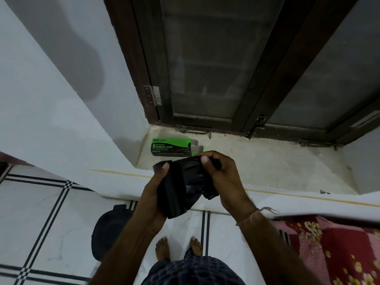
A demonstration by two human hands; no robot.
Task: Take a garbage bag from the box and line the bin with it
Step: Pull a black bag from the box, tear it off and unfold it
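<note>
As both hands met over the edge of the window ledge (267, 161), the inventory stood as follows.

Item 1, garbage bag (183, 184): black plastic, folded and partly crumpled, held in the air between the two hands, above the ledge's front edge and just in front of the box.

Item 2, left hand (152, 194): its grip was closed around the bag's left and lower part, thumb pressed flat on the top corner of the plastic.

Item 3, right hand (222, 177): its grip pinched the bag's upper right edge between thumb and curled fingers; a thin thread band (253, 217) circled the wrist.

Item 4, box (174, 147): green and black, printed "GARBAGE BAGS", lying on its side on the ledge near the left corner, its right end flap open.

Item 5, bin (111, 231): dark, round, standing on the tiled floor (41, 212) below and left of the hands, partly hidden by the left forearm; whether it held a liner could not be told.

Item 6, window (216, 58): dark wooden frame with dim panes, rising behind the ledge.

Item 7, bedding (333, 247): red with a floral print, at lower right.

Item 8, bare feet (178, 249): on the floor tiles, beneath the hands.
</note>
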